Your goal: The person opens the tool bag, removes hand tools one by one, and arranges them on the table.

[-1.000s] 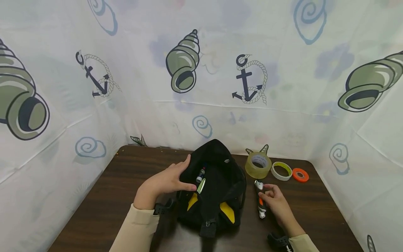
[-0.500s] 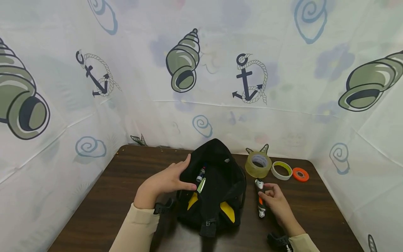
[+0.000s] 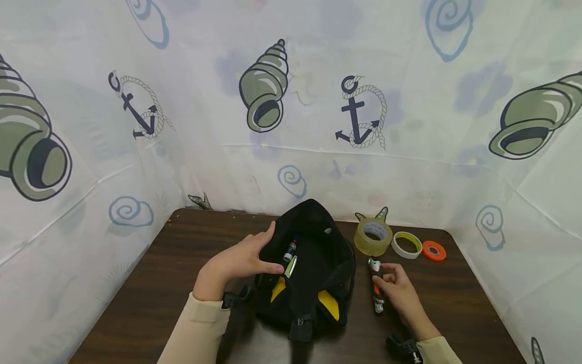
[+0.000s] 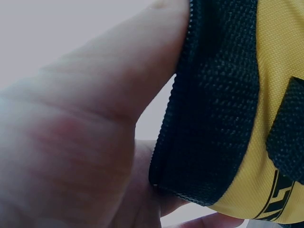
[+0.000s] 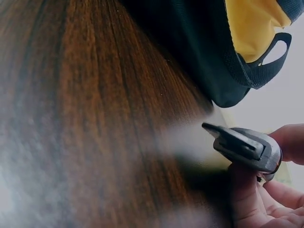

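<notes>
A black and yellow tool bag (image 3: 318, 283) stands open in the middle of the table. My left hand (image 3: 241, 263) grips its left rim; in the left wrist view the thumb (image 4: 156, 47) lies against the zipper edge (image 4: 173, 104), with other fingers behind. Inside the bag show a small dark tube with a pale end (image 3: 289, 251) and a shiny pale-green piece (image 3: 291, 267). To the right of the bag, my right hand (image 3: 400, 288) pinches a black, orange and silver utility knife (image 3: 376, 285) between thumb and fingers. In the right wrist view the knife's end (image 5: 247, 149) points toward the camera.
Behind the right hand lie a wide clear tape roll (image 3: 373, 244), a white tape roll (image 3: 406, 253) with a yellow-green core, and an orange tape roll (image 3: 434, 251). The dark wooden table (image 3: 150, 283) is enclosed by a printed cloth (image 3: 318, 177) at the back and sides.
</notes>
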`<control>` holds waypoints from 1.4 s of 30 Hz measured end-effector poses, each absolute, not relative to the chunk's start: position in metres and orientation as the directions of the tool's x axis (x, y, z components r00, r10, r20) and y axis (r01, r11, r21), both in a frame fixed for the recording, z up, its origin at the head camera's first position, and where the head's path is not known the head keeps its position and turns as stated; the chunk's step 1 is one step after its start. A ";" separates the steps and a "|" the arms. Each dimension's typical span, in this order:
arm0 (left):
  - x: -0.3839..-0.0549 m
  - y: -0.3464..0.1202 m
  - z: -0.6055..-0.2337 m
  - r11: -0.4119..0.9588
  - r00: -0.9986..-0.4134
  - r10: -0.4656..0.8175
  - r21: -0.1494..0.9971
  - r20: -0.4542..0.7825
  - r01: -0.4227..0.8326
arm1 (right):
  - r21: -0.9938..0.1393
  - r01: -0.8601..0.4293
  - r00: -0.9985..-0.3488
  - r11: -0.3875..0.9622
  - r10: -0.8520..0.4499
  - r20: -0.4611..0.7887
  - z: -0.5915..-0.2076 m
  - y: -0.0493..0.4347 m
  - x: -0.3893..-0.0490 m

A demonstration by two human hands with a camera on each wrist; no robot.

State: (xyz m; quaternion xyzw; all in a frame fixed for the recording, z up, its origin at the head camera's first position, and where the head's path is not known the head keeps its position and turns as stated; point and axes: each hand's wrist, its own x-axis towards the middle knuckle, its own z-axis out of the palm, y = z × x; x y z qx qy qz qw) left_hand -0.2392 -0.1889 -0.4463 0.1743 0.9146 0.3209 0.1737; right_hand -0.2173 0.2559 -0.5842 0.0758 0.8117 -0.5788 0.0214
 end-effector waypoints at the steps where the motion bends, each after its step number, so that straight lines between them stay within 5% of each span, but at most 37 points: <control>1: -0.239 -0.189 -0.446 0.733 -0.880 0.428 0.650 -0.207 0.203 | -0.933 0.146 -0.988 0.330 0.099 -0.120 -0.584 0.256 -0.218; 14: -0.244 -0.184 -0.446 0.729 -0.884 0.424 0.654 -0.197 0.203 | -0.846 0.168 -0.980 0.506 0.175 -0.091 -0.578 0.266 -0.226; 42: -0.246 -0.181 -0.447 0.724 -0.887 0.427 0.655 -0.178 0.217 | -0.817 0.142 -0.983 0.559 0.177 -0.049 -0.581 0.273 -0.232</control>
